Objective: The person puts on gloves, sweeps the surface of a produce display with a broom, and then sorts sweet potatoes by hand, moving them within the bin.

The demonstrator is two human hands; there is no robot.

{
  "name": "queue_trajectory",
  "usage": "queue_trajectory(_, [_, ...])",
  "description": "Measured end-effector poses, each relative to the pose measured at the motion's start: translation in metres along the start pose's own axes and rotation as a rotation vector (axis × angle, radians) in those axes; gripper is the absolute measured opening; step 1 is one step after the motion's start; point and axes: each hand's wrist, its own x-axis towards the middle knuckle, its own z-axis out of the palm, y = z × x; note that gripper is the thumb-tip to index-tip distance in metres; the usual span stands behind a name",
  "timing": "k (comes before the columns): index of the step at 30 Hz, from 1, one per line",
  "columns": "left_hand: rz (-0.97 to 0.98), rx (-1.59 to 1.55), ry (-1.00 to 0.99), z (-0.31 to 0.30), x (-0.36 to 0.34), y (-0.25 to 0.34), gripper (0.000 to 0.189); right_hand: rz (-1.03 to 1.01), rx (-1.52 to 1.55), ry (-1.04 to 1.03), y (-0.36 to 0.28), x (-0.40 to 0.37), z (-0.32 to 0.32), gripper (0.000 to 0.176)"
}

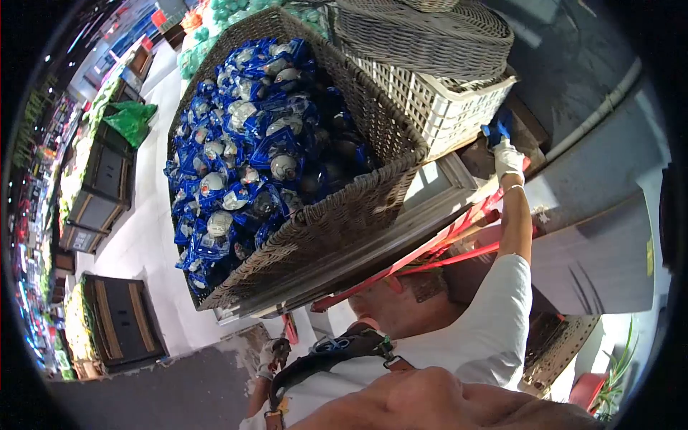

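Note:
My right hand [509, 162], in a white glove, reaches far out to the right past the corner of a white plastic crate [437, 107]. Its fingers are closed on a crumpled blue packet [496, 132] beside wooden boards. My left hand [269, 358], also gloved in white, is low near my waist with its fingers curled in; what they hold, if anything, I cannot tell. Between the hands stands a large wicker basket [380, 188], heaped with blue-and-clear wrapped round white items [247, 136].
A flat wicker basket [423, 39] rests on the crate. Red metal bars [430, 247] run under the wooden stand [337, 251]. Dark produce bins [125, 319] line the left side, one with a green bag [131, 122]. A pipe [595, 111] runs along the right. A black strap bag [330, 358] crosses my front.

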Motion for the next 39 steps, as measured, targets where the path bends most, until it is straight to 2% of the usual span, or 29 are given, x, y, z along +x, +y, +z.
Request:
queue_trajectory(1, [0.007,-0.001,0.006,0.002,0.004,-0.001,0.014,-0.038,-0.065,-0.005,-0.001,-0.002,-0.005,0.026])
queue_trajectory(2, [0.018,-0.007,0.009,0.005,0.007,-0.008,0.014,0.021,0.064,-0.052,-0.004,0.0,-0.016,0.023])
queue_trajectory(5, [-0.03,-0.08,0.0,0.029,0.025,-0.056,0.011,0.031,0.405,0.35,-0.017,-0.029,-0.076,0.025])
queue_trajectory(6, [-0.07,-0.099,0.029,0.036,0.015,-0.053,0.01,0.022,0.541,0.492,-0.008,-0.031,-0.076,0.026])
queue_trajectory(7, [-0.11,-0.12,0.06,0.043,0.004,-0.05,0.009,0.056,0.683,0.449,0.017,-0.025,-0.064,0.029])
queue_trajectory(8, [-0.109,-0.07,0.082,0.028,-0.004,-0.016,0.009,0.068,0.698,0.568,0.025,-0.032,-0.076,0.027])
queue_trajectory(9, [-0.108,-0.019,0.104,0.01,-0.012,0.027,0.008,-0.144,0.563,0.701,0.06,-0.023,-0.069,0.023])
queue_trajectory(10, [-0.119,-0.058,0.097,0.009,-0.019,0.032,0.008,-0.084,0.635,0.633,0.073,-0.025,-0.082,0.022])
queue_trajectory(13, [-0.141,-0.244,0.16,0.015,-0.041,0.027,0.01,-0.245,0.702,0.673,0.038,-0.04,-0.154,0.023])
queue_trajectory(14, [-0.101,-0.194,0.241,0.009,-0.053,0.039,0.009,-0.338,0.754,0.681,0.02,-0.05,-0.176,0.023])
queue_trajectory(15, [0.006,-0.152,0.39,0.019,-0.061,0.025,0.01,-0.457,0.857,0.656,0.003,-0.055,-0.189,0.024])
queue_trajectory(16, [0.108,-0.091,0.534,0.032,-0.067,0.009,0.011,-0.608,1.157,0.507,-0.003,-0.044,-0.174,0.026])
queue_trajectory(17, [0.041,-0.164,0.547,0.04,-0.074,-0.003,0.012,-0.726,1.456,0.326,-0.008,-0.033,-0.157,0.029])
queue_trajectory(18, [-0.017,-0.243,0.557,0.044,-0.084,-0.015,0.014,-0.824,1.281,0.415,-0.04,-0.043,-0.156,0.031])
queue_trajectory(19, [-0.126,-0.415,0.534,0.04,-0.099,-0.013,0.015,-0.587,1.763,0.007,-0.1,-0.104,-0.215,0.028])
queue_trajectory(20, [-0.223,-0.592,0.506,0.029,-0.123,-0.005,0.019,-0.169,2.285,-0.271,-0.16,-0.166,-0.275,0.026])
queue_trajectory(21, [-0.099,-0.475,0.609,0.022,-0.153,-0.003,0.022,-0.237,2.126,-0.316,-0.201,-0.203,-0.287,0.027])
queue_trajectory(24, [-0.212,-0.413,0.919,0.077,-0.179,-0.075,0.025,-0.985,1.396,-0.221,-0.303,-0.289,-0.311,0.03])
queue_trajectory(25, [-0.131,-0.405,1.028,0.084,-0.203,-0.081,0.028,-1.181,1.286,-0.22,-0.335,-0.323,-0.324,0.031])
queue_trajectory(26, [-0.221,-0.551,1.108,0.094,-0.227,-0.086,0.028,-1.363,1.203,-0.228,-0.365,-0.36,-0.338,0.032])
queue_trajectory(28, [-0.376,-0.841,1.246,0.097,-0.293,-0.068,0.027,-1.637,1.131,-0.286,-0.42,-0.442,-0.365,0.035])
queue_trajectory(29, [-0.392,-1.09,1.391,0.097,-0.326,-0.051,0.023,-1.757,1.096,-0.311,-0.438,-0.483,-0.378,0.031])
queue_trajectory(33, [-0.122,-1.515,2.035,0.163,-0.378,-0.082,0.012,-2.147,0.861,-0.41,-0.488,-0.647,-0.42,0.019])
queue_trajectory(34, [-0.193,-1.539,2.153,0.174,-0.392,-0.082,0.011,-2.23,0.786,-0.425,-0.492,-0.684,-0.435,0.019])
queue_trajectory(35, [-0.268,-1.562,2.27,0.19,-0.407,-0.082,0.01,-2.502,0.767,-0.335,-0.492,-0.718,-0.457,0.017])
queue_trajectory(36, [-0.348,-1.579,2.386,0.204,-0.422,-0.081,0.009,-2.654,0.776,-0.349,-0.49,-0.75,-0.473,0.016])
queue_trajectory(37, [-0.296,-1.63,2.548,0.212,-0.438,-0.074,0.009,-2.809,0.777,-0.373,-0.489,-0.782,-0.489,0.015])
queue_trajectory(38, [-0.391,-1.676,2.595,0.223,-0.453,-0.066,0.013,-2.837,0.808,-0.525,-0.484,-0.811,-0.499,0.015])
queue_trajectory(39, [-0.326,-1.729,2.663,0.241,-0.462,-0.063,0.013,-2.853,0.838,-0.687,-0.479,-0.835,-0.507,0.016])
